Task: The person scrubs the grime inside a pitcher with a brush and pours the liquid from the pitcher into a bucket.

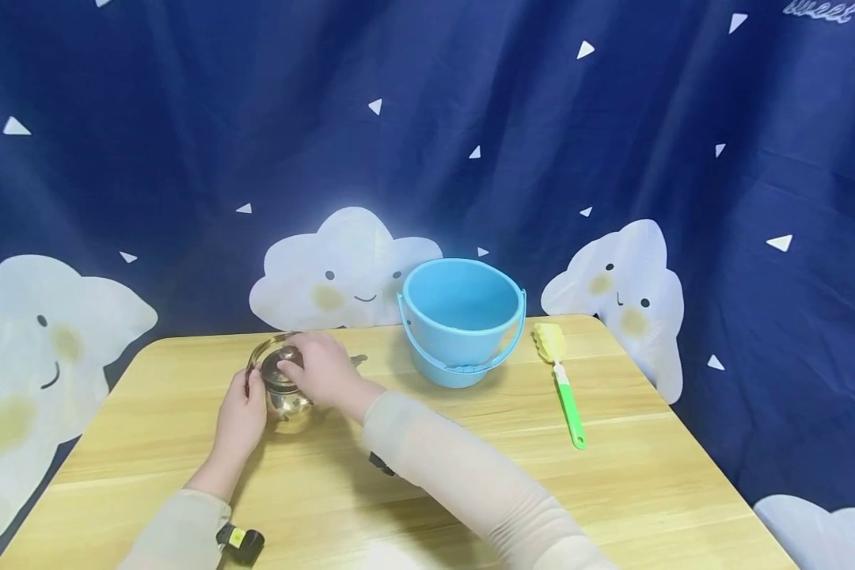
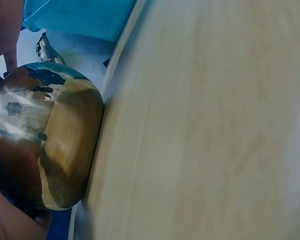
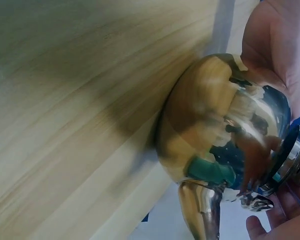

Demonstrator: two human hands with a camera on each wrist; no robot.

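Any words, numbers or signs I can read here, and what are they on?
"sweet": white lettering on the dark blue curtain, upper right of the head view.
Yellow label on the black device by the left sleeve: any marking is too small to read.
None readable on the teapot, blue bucket or green-handled tool.

Shiny metal teapot (image 3: 217,120) on wooden table (image 3: 75,105), right fingers (image 3: 276,216) at lid (image 3: 294,156)
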